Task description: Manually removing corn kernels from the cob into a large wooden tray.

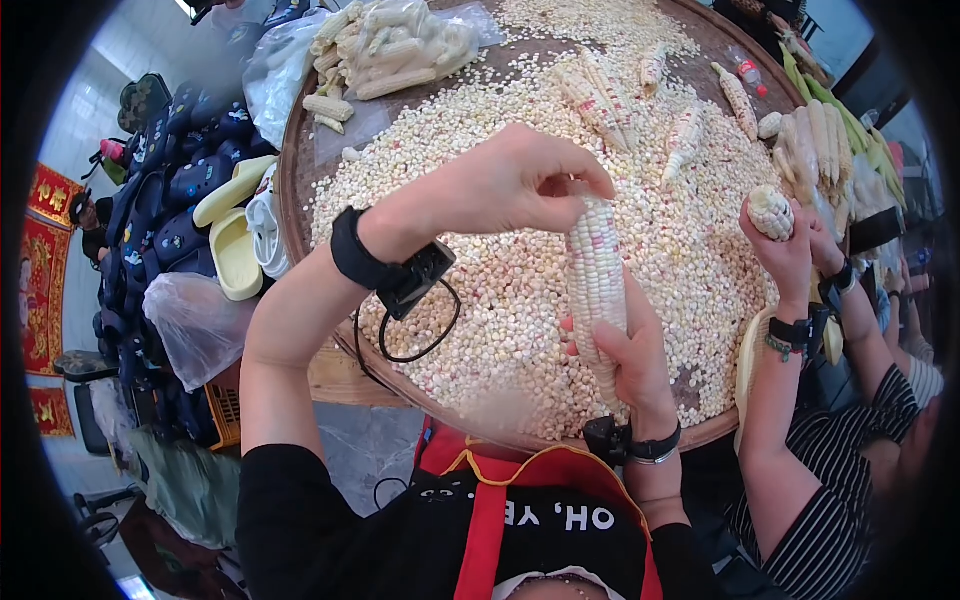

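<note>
An ear of corn (597, 270) with pale kernels and a few pink ones stands nearly upright in front of me, above a round tray (287, 180) of loose kernels. Around its lower part my right hand (638, 350) is closed, the thumb lying across the front. My left hand (520, 185) reaches over from the left with bent fingers, thumb and fingertips pinching the ear's upper end. Loose corn kernels (480, 290), white, yellow and pink, are spread thickly beneath both hands. Part of the right hand's fingers is hidden behind the ear.
Bare cobs in a plastic bag (400, 45) lie at the tray's far left. Several ears (685, 140) rest on the kernels at the far right. On the right, a co-worker's hands (785, 250) hold another ear. Dark blue clogs (195, 180) are piled at the left.
</note>
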Demonstrator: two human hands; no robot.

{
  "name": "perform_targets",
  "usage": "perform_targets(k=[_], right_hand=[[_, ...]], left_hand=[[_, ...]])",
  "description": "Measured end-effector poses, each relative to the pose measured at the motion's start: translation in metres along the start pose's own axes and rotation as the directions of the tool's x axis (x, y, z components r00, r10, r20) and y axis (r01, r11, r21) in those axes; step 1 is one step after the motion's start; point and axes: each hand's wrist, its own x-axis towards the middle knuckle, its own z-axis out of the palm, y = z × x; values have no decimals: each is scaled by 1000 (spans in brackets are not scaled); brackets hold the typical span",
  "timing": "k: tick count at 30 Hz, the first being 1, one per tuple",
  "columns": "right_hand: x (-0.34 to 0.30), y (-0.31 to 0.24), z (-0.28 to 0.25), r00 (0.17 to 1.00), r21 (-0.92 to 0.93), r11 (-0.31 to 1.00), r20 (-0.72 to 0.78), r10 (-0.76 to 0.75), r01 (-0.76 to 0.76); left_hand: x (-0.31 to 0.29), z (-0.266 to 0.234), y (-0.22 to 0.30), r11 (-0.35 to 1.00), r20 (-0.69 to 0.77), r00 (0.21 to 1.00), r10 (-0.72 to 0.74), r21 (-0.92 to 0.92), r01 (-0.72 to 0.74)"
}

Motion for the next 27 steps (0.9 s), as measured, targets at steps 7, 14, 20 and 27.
perform_targets(k=[7,14,20,27], right_hand=[[0,0,-5,998,136,989,36,60,-64],[3,0,-12,999,206,978,49,11,-21],[4,2,-11,999,158,987,-33,8,-3],[0,9,-14,990,74,991,-90,-105,112]], left_hand=[[7,26,-19,916,-242,921,304,340,-213],[7,11,-14,982,-133,987,-85,-176,60],[6,10,-11,994,-131,991,-33,-107,20],[14,10,-5,983,-94,984,-148,-120,137]])
